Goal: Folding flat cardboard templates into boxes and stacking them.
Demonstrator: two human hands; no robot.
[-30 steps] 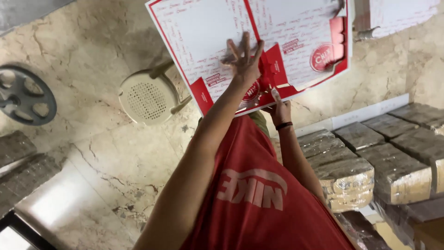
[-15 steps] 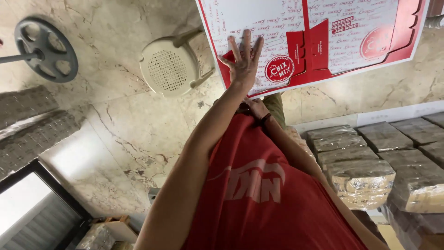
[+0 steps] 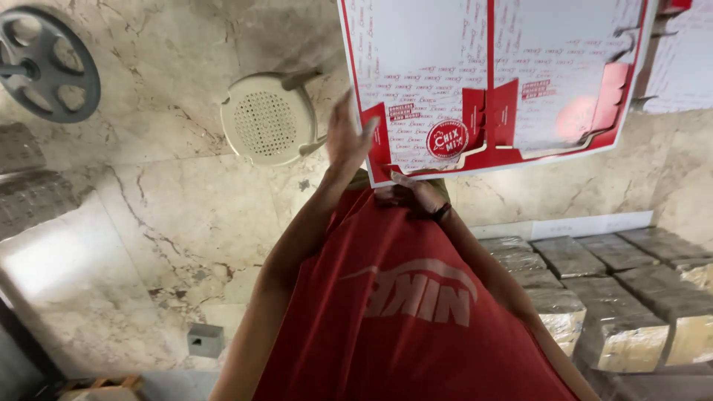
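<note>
The flat red-and-white carton sheet (image 3: pixel 490 82) looks light, stiff yet bendable; the right hand (image 3: pixel 412 194) pinches its near edge, and the left hand (image 3: pixel 347 141) lies open-flat beside it.

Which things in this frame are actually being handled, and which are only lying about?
In hand:
- flat red-and-white printed carton sheet
- left hand, open, at the sheet's lower left edge
- right hand, under the sheet's bottom edge; its grip is unclear

Lying about:
- white plastic stool
- grey wheel
- wrapped bundles, stacked at the right
- small grey block on the marble floor
</note>
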